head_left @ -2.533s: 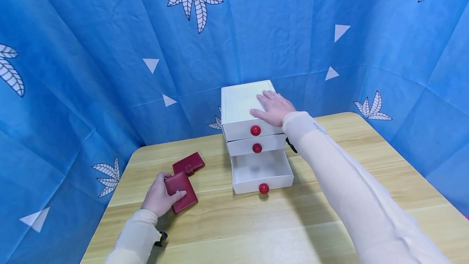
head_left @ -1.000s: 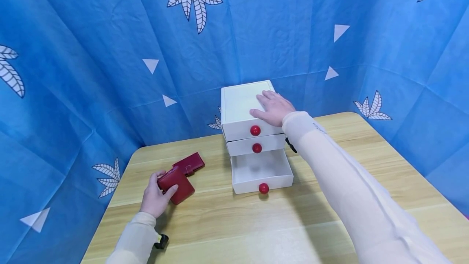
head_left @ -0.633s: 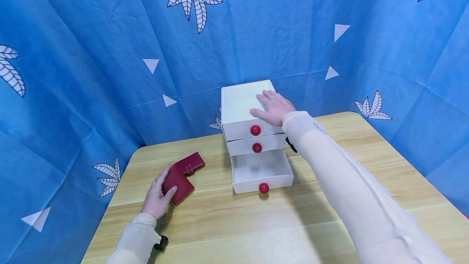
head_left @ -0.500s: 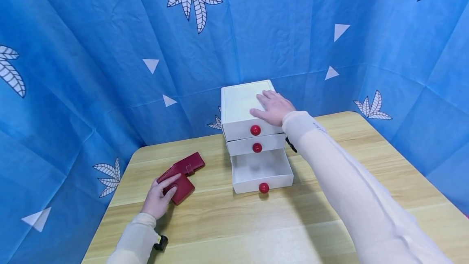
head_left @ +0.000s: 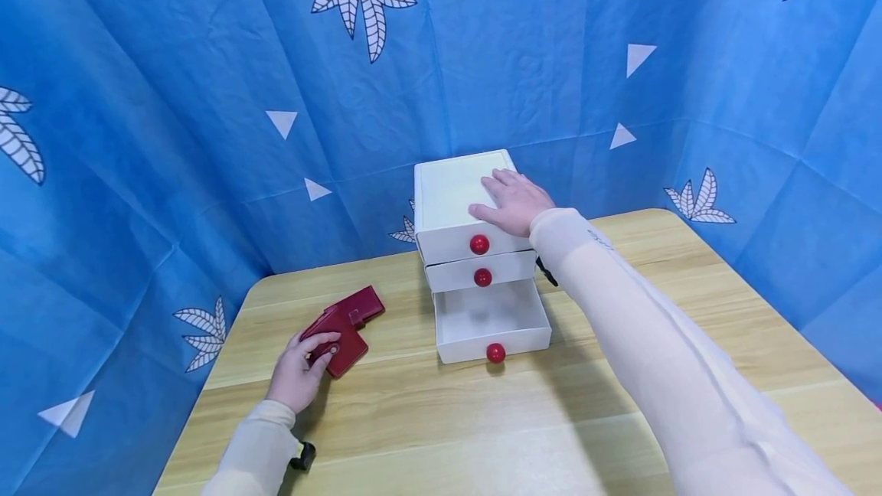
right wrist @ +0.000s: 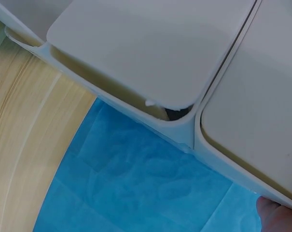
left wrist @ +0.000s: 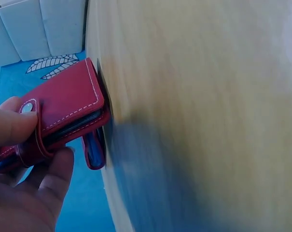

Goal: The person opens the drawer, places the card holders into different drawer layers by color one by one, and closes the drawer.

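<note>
My left hand (head_left: 298,370) grips a red wallet (head_left: 335,339) at the table's left, thumb on its snap strap; the wallet's far edge is tilted up. In the left wrist view the red wallet (left wrist: 63,116) is pinched between thumb and fingers (left wrist: 44,193). A second red wallet (head_left: 361,302) lies flat just behind it. My right hand (head_left: 513,201) rests flat on top of the white three-drawer box (head_left: 448,190). Its bottom drawer (head_left: 491,320) is pulled out and holds nothing; the upper two are pushed in.
The wooden table (head_left: 537,412) is ringed by a blue patterned cloth backdrop (head_left: 207,98). Each drawer has a red knob (head_left: 494,353). The right wrist view shows the white drawer box's side (right wrist: 150,53) against blue cloth.
My left hand has taken hold of the nearer wallet, lifted its edge and shifted it slightly toward the second wallet. The right hand has stayed on the box.
</note>
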The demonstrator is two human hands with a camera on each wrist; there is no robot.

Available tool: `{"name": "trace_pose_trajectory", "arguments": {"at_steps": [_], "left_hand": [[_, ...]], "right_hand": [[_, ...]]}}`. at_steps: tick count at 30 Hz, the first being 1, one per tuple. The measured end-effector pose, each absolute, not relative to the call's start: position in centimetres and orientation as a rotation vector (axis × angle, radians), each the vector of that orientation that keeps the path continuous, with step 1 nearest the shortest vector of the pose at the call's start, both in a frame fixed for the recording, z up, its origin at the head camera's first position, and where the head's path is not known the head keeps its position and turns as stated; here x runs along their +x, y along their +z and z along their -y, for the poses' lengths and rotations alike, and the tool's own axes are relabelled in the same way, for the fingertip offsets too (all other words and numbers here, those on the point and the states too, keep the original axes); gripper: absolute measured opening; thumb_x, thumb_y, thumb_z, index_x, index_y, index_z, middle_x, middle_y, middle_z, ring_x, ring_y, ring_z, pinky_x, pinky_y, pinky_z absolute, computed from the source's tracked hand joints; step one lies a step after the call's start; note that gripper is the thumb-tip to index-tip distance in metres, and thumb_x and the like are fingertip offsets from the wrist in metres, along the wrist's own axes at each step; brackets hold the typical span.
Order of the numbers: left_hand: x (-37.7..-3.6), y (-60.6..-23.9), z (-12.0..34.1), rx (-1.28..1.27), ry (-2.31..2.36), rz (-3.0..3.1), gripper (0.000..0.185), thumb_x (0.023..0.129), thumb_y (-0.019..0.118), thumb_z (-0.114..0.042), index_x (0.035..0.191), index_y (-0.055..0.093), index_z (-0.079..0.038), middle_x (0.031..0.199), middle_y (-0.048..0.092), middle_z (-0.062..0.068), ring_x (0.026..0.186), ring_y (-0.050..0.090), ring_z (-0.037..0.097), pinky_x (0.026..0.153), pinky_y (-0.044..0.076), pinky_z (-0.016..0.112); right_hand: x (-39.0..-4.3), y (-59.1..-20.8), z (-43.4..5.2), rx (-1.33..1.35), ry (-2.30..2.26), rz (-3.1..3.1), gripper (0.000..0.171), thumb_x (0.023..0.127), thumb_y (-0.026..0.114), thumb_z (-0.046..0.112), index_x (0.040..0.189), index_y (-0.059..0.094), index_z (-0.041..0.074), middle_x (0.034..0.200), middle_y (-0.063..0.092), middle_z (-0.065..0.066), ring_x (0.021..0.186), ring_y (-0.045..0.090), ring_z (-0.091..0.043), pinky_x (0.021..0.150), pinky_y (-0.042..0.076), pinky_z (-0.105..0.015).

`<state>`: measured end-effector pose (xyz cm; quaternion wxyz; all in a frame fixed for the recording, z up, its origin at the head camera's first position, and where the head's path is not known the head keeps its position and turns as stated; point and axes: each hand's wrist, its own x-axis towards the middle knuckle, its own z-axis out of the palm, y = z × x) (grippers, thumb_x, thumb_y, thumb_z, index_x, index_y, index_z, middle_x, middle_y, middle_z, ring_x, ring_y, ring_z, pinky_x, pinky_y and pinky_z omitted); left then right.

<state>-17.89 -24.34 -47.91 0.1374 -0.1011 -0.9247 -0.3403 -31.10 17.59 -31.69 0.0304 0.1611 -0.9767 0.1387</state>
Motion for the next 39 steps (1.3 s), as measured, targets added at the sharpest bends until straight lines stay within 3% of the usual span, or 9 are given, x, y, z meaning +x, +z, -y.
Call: {"name": "trace_pose_trajectory", "arguments": {"at_steps": [7,14,21,30,34,39], "left_hand": [[-17.81,-47.82,23.93,-0.263,-0.986,2.708,0.042,0.083,0.071,0.004,0.121,0.065,-0.013,0.123,0.051,0.024,0.099,0.057,0.033,0.075,0.051,0.039],[-17.93,-48.21,24.08,-0.247,-0.978,2.716,0.046,0.082,0.072,0.004,0.123,0.061,-0.013,0.123,0.051,0.025,0.105,0.055,0.038,0.084,0.049,0.049],[-18.04,-48.32,24.39,-0.217,-0.963,2.701,0.044,0.082,0.072,0.004,0.120,0.061,-0.014,0.118,0.053,0.021,0.092,0.055,0.031,0.071,0.047,0.034],[-18.03,-47.89,24.45,-0.170,-1.008,2.685,0.045,0.085,0.065,0.006,0.126,0.058,-0.011,0.123,0.051,0.021,0.099,0.058,0.034,0.073,0.052,0.035],[-17.94,-47.79,24.33,-0.145,-1.004,2.714,0.050,0.084,0.068,0.004,0.129,0.053,-0.008,0.124,0.048,0.022,0.104,0.055,0.036,0.082,0.052,0.045],[-18.01,-47.84,24.26,-0.096,-1.026,2.751,0.057,0.081,0.073,0.001,0.130,0.046,-0.007,0.129,0.042,0.023,0.115,0.048,0.041,0.097,0.043,0.057]], "right_hand": [[-31.12,-31.70,-17.68,0.488,0.428,3.012,0.083,0.091,0.032,0.070,0.154,0.025,0.016,0.159,0.017,-0.009,0.146,0.010,-0.028,0.117,0.012,-0.046],[-31.03,-31.81,-17.66,0.486,0.429,3.016,0.083,0.091,0.032,0.070,0.154,0.025,0.016,0.159,0.017,-0.010,0.146,0.011,-0.030,0.116,0.013,-0.047],[-31.05,-31.73,-17.52,0.486,0.435,3.009,0.083,0.091,0.032,0.070,0.154,0.025,0.016,0.159,0.017,-0.009,0.146,0.010,-0.028,0.117,0.012,-0.046],[-31.04,-31.76,-17.52,0.490,0.432,3.008,0.082,0.091,0.033,0.069,0.153,0.025,0.015,0.159,0.017,-0.009,0.146,0.010,-0.027,0.117,0.011,-0.045],[-31.03,-31.78,-17.52,0.490,0.433,3.009,0.082,0.092,0.033,0.069,0.153,0.025,0.015,0.159,0.017,-0.010,0.146,0.010,-0.027,0.117,0.011,-0.044],[-31.02,-31.72,-17.52,0.496,0.435,3.006,0.082,0.092,0.032,0.069,0.153,0.025,0.015,0.159,0.017,-0.009,0.147,0.010,-0.027,0.117,0.011,-0.044]]}}
